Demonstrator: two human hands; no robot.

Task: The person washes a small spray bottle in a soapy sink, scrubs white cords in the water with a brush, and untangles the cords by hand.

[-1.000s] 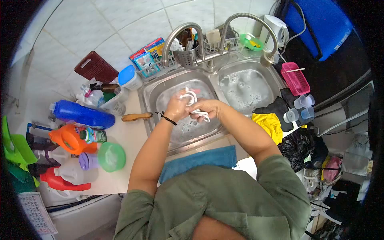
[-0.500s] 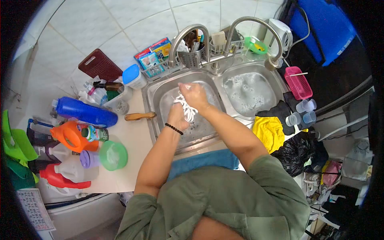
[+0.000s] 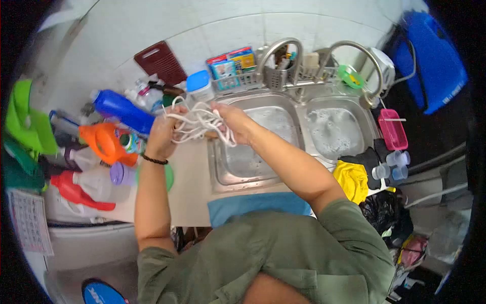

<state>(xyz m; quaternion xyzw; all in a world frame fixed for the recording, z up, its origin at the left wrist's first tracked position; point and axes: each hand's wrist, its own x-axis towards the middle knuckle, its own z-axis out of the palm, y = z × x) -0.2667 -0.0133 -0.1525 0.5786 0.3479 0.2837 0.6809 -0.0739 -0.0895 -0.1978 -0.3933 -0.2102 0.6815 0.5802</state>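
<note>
A loose bundle of white cord [image 3: 200, 121] hangs in loops between my two hands, above the counter and the left rim of the sink. My left hand [image 3: 163, 133], with a dark bead bracelet at its wrist, grips the left side of the bundle. On the right side, the fingers of my right hand [image 3: 233, 123] are closed on the loops. Cloudy, sudsy water lies in the left basin [image 3: 253, 181] and the right basin [image 3: 367, 114]. Behind my hands is a blue-lidded tub [image 3: 201, 88].
Left of my hands stand a blue bottle [image 3: 121, 109], an orange jug [image 3: 106, 144] and a red-handled container [image 3: 76, 191]. Two curved taps rise behind the basins. A yellow cloth [image 3: 352, 181], clear cups [image 3: 380, 171] and a pink basket [image 3: 393, 133] are at the right.
Both hands have lifted the white cord out of the left basin and moved it left over the counter. The bundle is spread wider. The view has shifted too.
</note>
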